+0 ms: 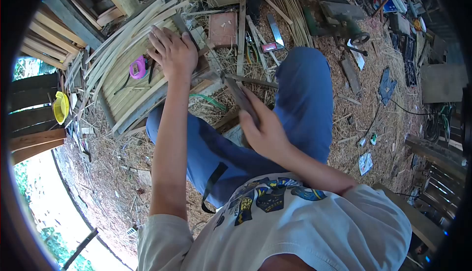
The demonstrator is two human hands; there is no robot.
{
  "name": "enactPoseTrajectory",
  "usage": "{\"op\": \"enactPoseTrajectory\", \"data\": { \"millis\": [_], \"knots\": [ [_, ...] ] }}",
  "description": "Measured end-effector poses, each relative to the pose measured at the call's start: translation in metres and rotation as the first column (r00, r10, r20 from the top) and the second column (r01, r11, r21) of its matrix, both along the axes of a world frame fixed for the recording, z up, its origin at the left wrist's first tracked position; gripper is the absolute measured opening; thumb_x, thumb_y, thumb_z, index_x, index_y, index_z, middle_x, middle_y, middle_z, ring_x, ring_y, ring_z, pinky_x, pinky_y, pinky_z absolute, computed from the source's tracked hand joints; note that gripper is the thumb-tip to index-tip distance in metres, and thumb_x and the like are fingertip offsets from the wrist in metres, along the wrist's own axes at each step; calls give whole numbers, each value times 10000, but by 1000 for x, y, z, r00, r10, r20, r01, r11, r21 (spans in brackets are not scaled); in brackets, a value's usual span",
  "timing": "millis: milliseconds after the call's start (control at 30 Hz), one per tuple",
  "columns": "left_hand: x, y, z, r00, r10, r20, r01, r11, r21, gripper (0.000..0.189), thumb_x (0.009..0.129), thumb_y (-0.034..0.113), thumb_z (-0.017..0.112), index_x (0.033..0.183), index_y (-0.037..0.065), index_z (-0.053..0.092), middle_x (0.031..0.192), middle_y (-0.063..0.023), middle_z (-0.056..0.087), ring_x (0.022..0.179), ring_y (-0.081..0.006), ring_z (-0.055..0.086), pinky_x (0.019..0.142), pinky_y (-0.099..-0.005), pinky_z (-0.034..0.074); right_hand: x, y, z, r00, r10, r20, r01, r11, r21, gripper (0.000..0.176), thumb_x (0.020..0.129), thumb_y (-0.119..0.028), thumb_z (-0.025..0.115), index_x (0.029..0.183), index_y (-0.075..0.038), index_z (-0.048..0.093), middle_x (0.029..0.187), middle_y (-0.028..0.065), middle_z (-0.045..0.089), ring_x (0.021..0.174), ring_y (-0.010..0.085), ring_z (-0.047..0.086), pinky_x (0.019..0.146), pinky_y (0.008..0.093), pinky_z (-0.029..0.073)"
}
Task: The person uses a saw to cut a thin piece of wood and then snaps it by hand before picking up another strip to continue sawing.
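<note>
My left hand (173, 54) rests with its fingers apart on the upper right part of a slatted wooden panel (132, 94), near its frame edge. My right hand (265, 131) is closed around the dark handle of a wooden-handled tool (240, 99). The tool's far end points toward the panel's right side; its exact kind is hard to make out. A pink tape measure (138, 68) lies on the slats, left of my left wrist. Long thin wooden strips (110, 45) run along the panel's far left side.
A yellow hard hat-like object (60, 107) is at the left. Ahead lie a reddish block (222, 29), a shiny metal blade (275, 30) and a bundle of thin sticks (293, 15). A dark machine with a wheel (360, 37) stands front right. Shavings cover the ground.
</note>
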State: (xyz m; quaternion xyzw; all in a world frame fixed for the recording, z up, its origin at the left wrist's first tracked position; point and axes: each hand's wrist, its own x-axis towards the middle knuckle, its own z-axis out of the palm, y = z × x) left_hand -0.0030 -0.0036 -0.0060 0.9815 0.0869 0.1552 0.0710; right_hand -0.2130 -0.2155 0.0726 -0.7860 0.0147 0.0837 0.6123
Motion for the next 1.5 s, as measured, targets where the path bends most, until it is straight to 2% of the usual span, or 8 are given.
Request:
{"op": "enactPoseTrajectory", "data": {
  "millis": [400,633,733,867,1100,1267,1367,1500],
  "knots": [
    [3,6,-3,1000,22,-14,-22,998,53,726,1127,424,331,1650,-79,313,1792,-265,94,1662,-437,74,1296,-660,97,40,12,-28,1000,23,-2,-23,1000,0,592,1037,-163,608,1573,48,470,866,208,725,693,289,732,685,388,562],
    [0,2,-5,999,3,-48,-1,1000,26,732,1126,426,340,1660,-73,295,1797,-260,79,1665,-436,59,1299,-661,94,-25,-14,-20,980,-42,195,36,999,33,585,1043,-208,590,1564,34,478,783,243,672,644,337,691,660,447,536],
    [1,4,-4,999,15,-52,-13,1000,21,740,1123,433,343,1663,-70,291,1796,-264,75,1667,-435,54,1300,-662,90,44,12,-26,999,-8,53,5,998,62,599,1028,-220,611,1555,34,483,783,249,673,654,370,691,674,467,536],
    [3,5,-1,997,46,-68,-43,998,36,742,1122,437,350,1662,-69,294,1794,-270,75,1665,-438,63,1301,-663,85,-14,-6,-37,995,-3,97,8,999,-43,596,1019,-202,615,1567,2,498,808,228,706,685,363,714,698,442,556],
    [3,4,-1,998,34,-54,-32,999,38,734,1126,436,348,1656,-69,304,1799,-254,71,1666,-435,63,1301,-661,119,6,5,-37,999,11,52,-7,998,-64,600,1018,-197,607,1578,-11,500,774,183,693,637,251,686,667,391,546],
    [7,5,-6,995,94,40,-95,995,15,740,1122,438,351,1656,-71,308,1801,-252,69,1668,-433,59,1307,-653,103,-32,-15,-37,967,-60,246,56,998,25,588,1037,-152,598,1599,-13,492,847,126,740,651,149,645,670,322,531],
    [8,6,-13,985,61,164,-62,998,-1,652,1108,416,428,1583,-31,448,1763,-271,185,1634,-456,162,1282,-649,161,-68,-41,-30,992,-61,113,55,997,61,580,1051,-138,597,1603,2,486,911,60,752,725,93,624,696,294,523],
    [-21,4,23,910,-134,392,198,972,-129,364,1047,315,594,1293,50,635,1438,-214,555,1404,-436,456,1157,-635,302,-57,-49,-40,972,-168,163,145,979,144,564,1067,-153,597,1593,23,493,1037,48,723,853,64,596,792,247,508]
  ]
}}
